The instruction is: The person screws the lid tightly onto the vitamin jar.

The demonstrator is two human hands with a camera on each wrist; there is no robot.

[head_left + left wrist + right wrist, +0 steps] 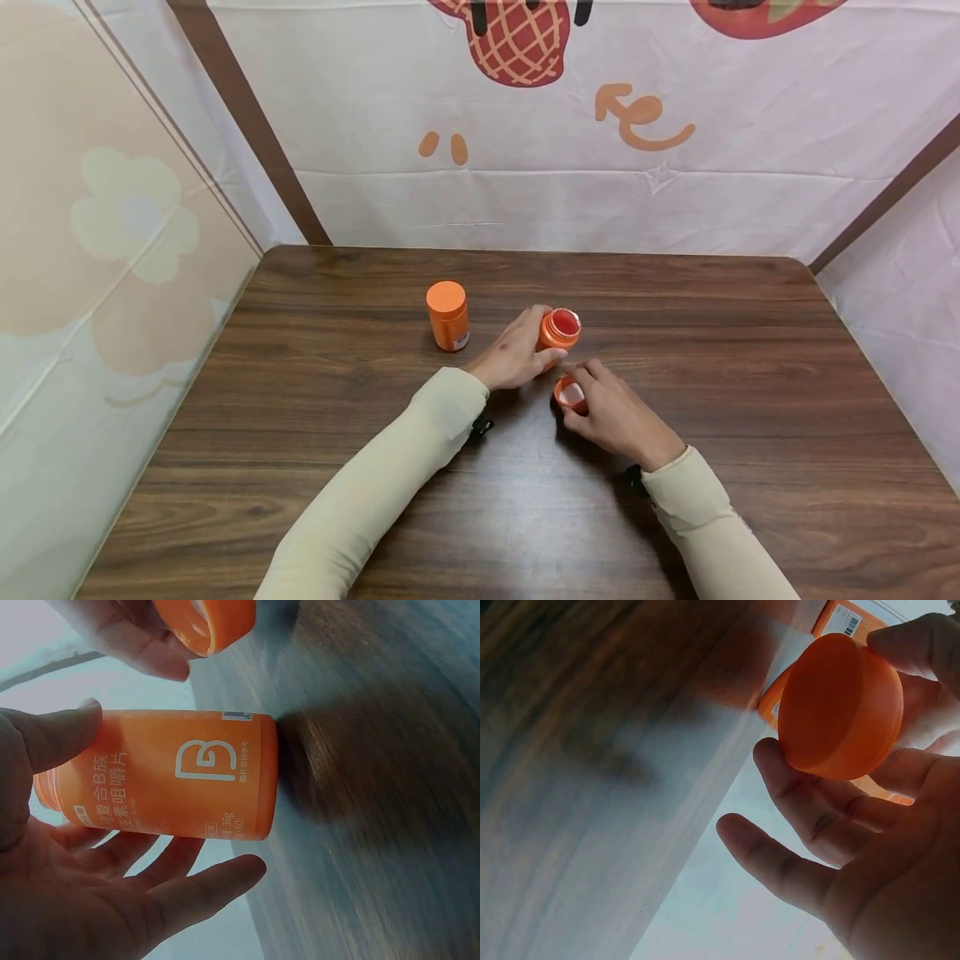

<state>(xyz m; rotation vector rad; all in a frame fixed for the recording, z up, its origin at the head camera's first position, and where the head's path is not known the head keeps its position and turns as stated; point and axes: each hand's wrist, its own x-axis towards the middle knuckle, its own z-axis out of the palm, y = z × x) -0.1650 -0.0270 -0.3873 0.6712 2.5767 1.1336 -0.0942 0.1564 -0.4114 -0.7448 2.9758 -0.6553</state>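
The uncapped bottle (557, 333) was held at the surface (345, 417) by the left grip (517, 354), curled round it. At its six o'clock, the cap (572, 395) was pinched by the right grip (617, 410); at nine, a capped bottle (447, 317) was seen.

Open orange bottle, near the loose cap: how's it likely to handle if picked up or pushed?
The open bottle is probably stiff: its wall looks straight and undented. Its surface looks smooth, so it may be somewhat slippery. Being a round cylinder taller than wide, it could tip if pushed near the top, and likely roll once on its side.
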